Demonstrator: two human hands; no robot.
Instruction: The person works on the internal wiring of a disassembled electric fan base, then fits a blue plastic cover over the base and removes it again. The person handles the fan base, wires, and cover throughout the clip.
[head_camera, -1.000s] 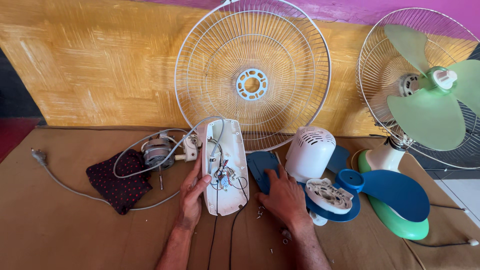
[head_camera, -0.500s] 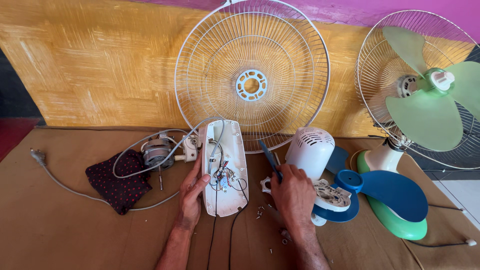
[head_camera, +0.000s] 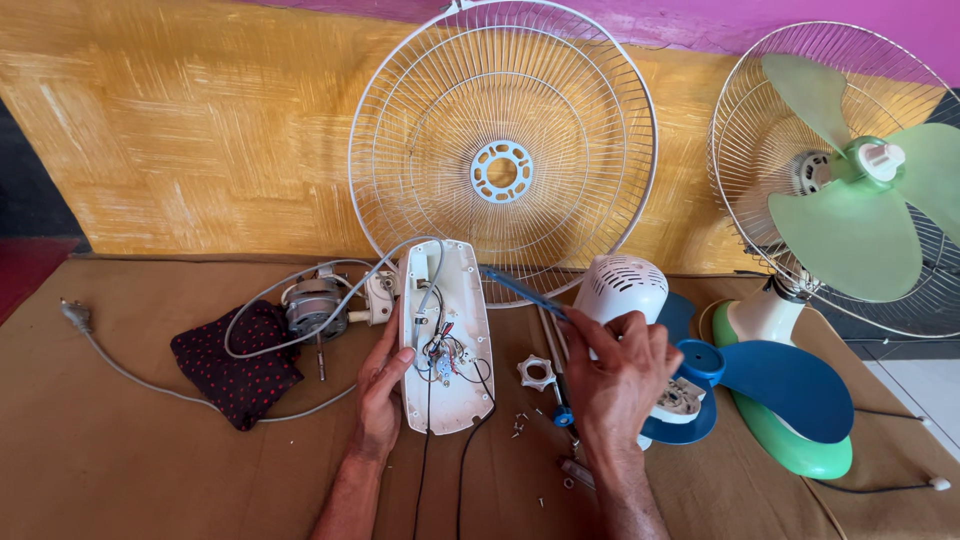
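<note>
1. The open white fan base housing (head_camera: 445, 335), wiring exposed, lies on the brown mat (head_camera: 120, 470) below the leaning wire grille (head_camera: 502, 140)
2. Left hand (head_camera: 380, 390) steadies its edge, fingers loosely curled against it
3. Right hand (head_camera: 620, 375) pinches a blue-handled screwdriver (head_camera: 520, 290); best kept clear of the wires
4. Loose screws (head_camera: 520, 425) lie just beside it

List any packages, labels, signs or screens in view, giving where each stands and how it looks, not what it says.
None can be made out: no package, sign or screen shows.
The open white fan base housing, steadied by the left hand, shows only wires and switch parts, no label.
The right hand holds a blue-handled tool with no marking that can be seen.
</note>
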